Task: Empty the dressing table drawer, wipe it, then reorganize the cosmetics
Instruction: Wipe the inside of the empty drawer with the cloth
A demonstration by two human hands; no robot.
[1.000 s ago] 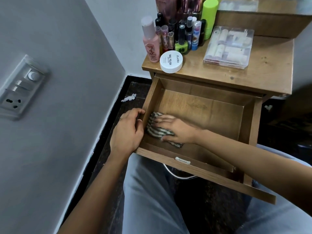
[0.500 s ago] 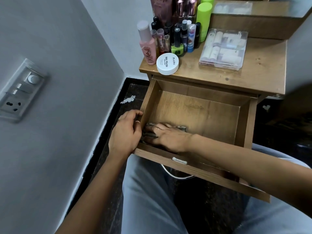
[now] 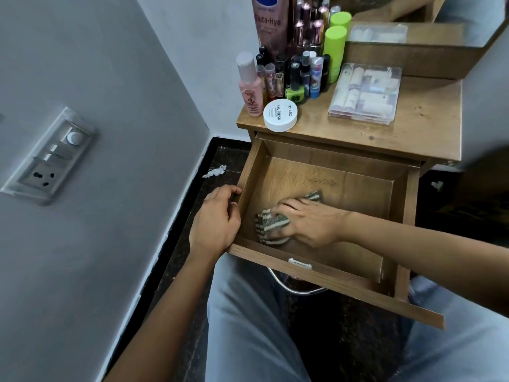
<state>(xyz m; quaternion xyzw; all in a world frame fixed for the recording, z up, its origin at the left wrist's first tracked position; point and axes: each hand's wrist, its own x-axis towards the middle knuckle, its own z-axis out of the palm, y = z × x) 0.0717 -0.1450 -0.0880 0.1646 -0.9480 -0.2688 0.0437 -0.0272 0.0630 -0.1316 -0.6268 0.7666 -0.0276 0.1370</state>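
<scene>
The drawer is seen pulled out at centre frame. Its left wall is gripped by the left hand, fingers curled over the rim. A striped cloth is pressed to the drawer floor, near its lower left corner, by the right hand, fingers spread and nearly flat. The cosmetics are grouped on the surface, upper centre, beside a clear box.

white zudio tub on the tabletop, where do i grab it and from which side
Best span the round side wall of the white tub from above, thumb at the front edge. It sits flat and low, lid up, with the pink bottle and green nail polish crowding its back, so the front is freer.
</scene>
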